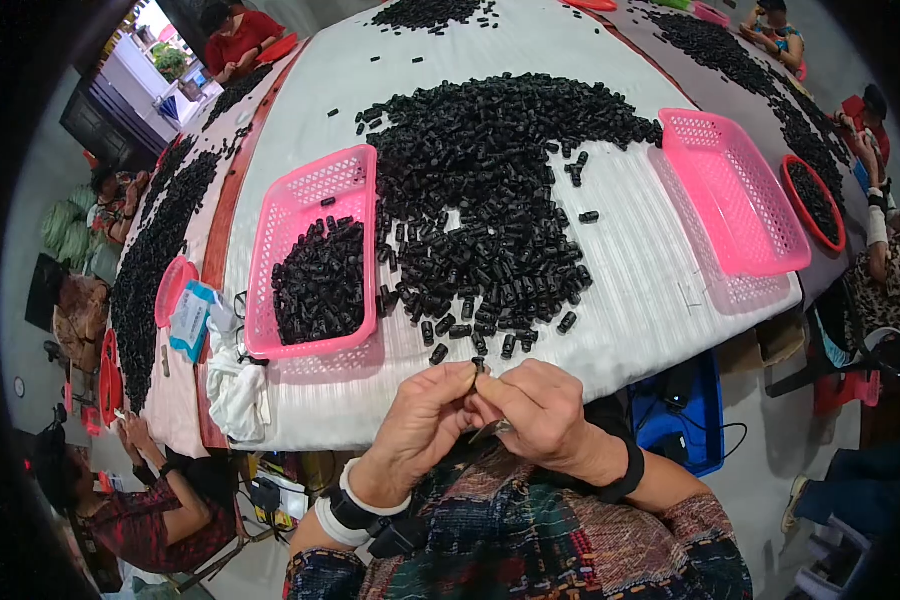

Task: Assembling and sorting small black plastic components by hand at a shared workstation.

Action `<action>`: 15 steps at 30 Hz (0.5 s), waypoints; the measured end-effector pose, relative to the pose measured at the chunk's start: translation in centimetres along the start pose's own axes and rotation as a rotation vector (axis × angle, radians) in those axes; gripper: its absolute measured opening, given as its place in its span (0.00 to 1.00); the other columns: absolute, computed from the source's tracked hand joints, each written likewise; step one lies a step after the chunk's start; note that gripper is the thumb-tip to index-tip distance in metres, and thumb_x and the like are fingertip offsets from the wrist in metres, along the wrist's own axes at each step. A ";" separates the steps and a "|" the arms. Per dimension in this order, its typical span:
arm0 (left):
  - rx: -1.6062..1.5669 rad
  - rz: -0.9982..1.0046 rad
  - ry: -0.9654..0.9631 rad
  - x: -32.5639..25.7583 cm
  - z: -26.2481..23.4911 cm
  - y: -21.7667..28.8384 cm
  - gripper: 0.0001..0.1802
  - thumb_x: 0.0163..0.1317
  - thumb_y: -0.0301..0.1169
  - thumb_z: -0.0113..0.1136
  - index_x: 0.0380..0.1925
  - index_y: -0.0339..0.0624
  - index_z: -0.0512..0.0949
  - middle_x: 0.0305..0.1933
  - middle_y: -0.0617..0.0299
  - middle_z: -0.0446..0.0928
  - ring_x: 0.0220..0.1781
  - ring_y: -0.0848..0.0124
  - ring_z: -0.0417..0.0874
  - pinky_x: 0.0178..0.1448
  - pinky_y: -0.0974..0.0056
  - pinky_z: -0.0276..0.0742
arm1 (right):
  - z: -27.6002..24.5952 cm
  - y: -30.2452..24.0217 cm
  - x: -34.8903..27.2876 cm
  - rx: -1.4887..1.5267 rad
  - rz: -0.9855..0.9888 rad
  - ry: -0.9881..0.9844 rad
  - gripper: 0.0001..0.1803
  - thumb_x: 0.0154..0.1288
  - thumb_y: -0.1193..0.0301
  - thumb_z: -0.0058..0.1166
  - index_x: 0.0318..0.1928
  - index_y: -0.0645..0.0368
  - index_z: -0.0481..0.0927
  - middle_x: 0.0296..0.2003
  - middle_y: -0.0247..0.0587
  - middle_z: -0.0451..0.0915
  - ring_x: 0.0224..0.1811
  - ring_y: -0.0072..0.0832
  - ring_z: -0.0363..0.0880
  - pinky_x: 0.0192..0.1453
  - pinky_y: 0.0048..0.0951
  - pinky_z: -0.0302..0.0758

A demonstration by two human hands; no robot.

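Left basket (315, 250): near table's (650, 290) front edge, part-filled with black pieces.
Pile (490, 200): mid-table, large, unsorted.
Right basket (735, 190): empty.
Left hand (420, 425): fingertips pinched on piece (478, 365), off front edge.
Right hand (535, 410): closed round thin metal tool (490, 432).
Progress: early, most left.

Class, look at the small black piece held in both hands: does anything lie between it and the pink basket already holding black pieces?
Nothing visible blocks it. The small black piece sits between both hands' fingers, and only bare white cloth separates it from the left pink basket.
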State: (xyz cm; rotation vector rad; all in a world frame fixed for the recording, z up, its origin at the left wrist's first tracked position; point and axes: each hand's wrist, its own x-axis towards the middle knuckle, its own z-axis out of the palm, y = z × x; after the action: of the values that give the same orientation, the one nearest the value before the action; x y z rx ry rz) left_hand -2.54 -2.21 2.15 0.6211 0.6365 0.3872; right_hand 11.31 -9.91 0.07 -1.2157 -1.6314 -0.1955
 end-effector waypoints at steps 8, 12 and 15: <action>0.021 -0.003 0.001 -0.6 0.9 1.3 0.10 0.61 0.29 0.53 0.36 0.30 0.73 0.29 0.58 0.75 0.28 0.76 0.74 0.30 0.70 0.78 | -2.4 1.1 1.6 0.747 0.596 -0.162 0.10 0.63 0.67 0.48 0.31 0.63 0.73 0.24 0.35 0.70 0.26 0.22 0.67 0.30 0.22 0.65; 0.052 -0.003 -0.010 -0.3 1.0 1.3 0.10 0.61 0.28 0.51 0.36 0.28 0.72 0.29 0.56 0.74 0.28 0.73 0.76 0.30 0.67 0.78 | -2.3 1.7 1.8 0.616 0.569 -0.277 0.13 0.67 0.67 0.42 0.32 0.65 0.73 0.22 0.39 0.67 0.24 0.27 0.67 0.28 0.26 0.64; 0.049 -0.005 -0.017 -0.2 1.0 1.2 0.10 0.61 0.27 0.51 0.37 0.28 0.72 0.30 0.56 0.74 0.28 0.73 0.76 0.31 0.66 0.79 | -2.2 2.0 1.7 0.562 0.546 -0.296 0.12 0.67 0.68 0.44 0.32 0.65 0.73 0.22 0.42 0.68 0.23 0.32 0.69 0.27 0.29 0.66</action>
State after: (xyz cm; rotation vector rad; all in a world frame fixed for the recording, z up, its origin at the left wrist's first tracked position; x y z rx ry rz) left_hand -2.21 -1.81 3.69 0.6691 0.6324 0.3618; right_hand 14.32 -9.33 1.50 -1.2215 -1.3908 0.7672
